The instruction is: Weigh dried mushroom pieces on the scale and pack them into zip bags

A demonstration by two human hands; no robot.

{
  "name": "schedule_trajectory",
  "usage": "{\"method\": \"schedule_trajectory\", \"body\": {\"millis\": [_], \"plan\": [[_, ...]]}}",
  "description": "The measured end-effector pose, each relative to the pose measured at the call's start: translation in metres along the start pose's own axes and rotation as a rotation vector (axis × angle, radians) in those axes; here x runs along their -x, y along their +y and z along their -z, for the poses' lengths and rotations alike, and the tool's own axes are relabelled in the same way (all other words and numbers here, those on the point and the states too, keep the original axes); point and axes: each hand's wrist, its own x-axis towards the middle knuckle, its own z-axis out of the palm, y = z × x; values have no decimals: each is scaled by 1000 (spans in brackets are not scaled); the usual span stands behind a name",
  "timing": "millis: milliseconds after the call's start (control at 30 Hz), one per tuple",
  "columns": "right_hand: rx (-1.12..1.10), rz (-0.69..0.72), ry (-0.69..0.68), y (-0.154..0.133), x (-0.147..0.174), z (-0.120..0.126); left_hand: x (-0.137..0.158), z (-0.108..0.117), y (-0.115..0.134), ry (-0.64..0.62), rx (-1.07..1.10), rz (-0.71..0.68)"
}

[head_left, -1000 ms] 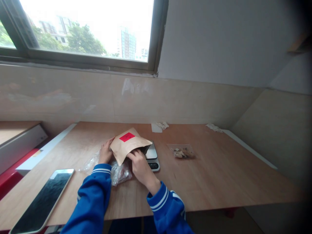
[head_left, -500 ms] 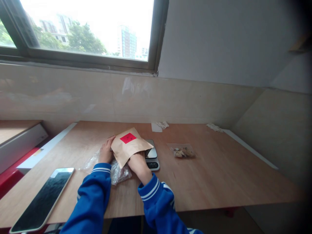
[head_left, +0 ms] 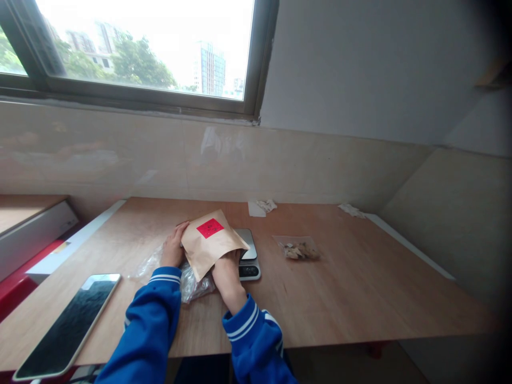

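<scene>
- Evidently the left hand point(head_left: 173, 248) gripped the kraft paper pouch point(head_left: 206, 249) at its left end, fingers closed along the edge; its thumb was hidden.
- The right hand point(head_left: 226, 270) was inside the pouch's open mouth, sunk nearly to the wrist; whether its fingers were spread, pressed together or pinching something, I could not tell.
- The pouch lay tilted between both hands, its red label point(head_left: 210, 228) facing up, above the left hand's knuckles and the right wrist.
- Just right of the right hand stood a digital scale point(head_left: 249, 271), partly covered from view by the pouch.
- Below the pouch, between the two wrists, crumpled clear plastic point(head_left: 197, 284) rested on the wooden tabletop point(head_left: 340, 293).
- Well to the right of the right hand lay a clear bag of dried brown pieces point(head_left: 299, 250).
- Left of the left sleeve point(head_left: 146, 328) lay a smartphone point(head_left: 70, 326), screen up.
</scene>
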Motion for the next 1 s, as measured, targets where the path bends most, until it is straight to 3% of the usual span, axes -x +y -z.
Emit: {"method": "schedule_trajectory", "body": {"millis": [133, 400, 767, 1000], "plan": [[67, -61, -38, -1, 3, 8, 0, 0, 1, 19, 11, -15], [59, -72, 20, -5, 12, 7, 1, 0, 1, 25, 41, -27], [-133, -180, -44, -5, 22, 12, 3, 3, 6, 15, 25, -4], [-182, -214, 29, -9, 29, 11, 3, 5, 9, -29, 8, 55]]}}
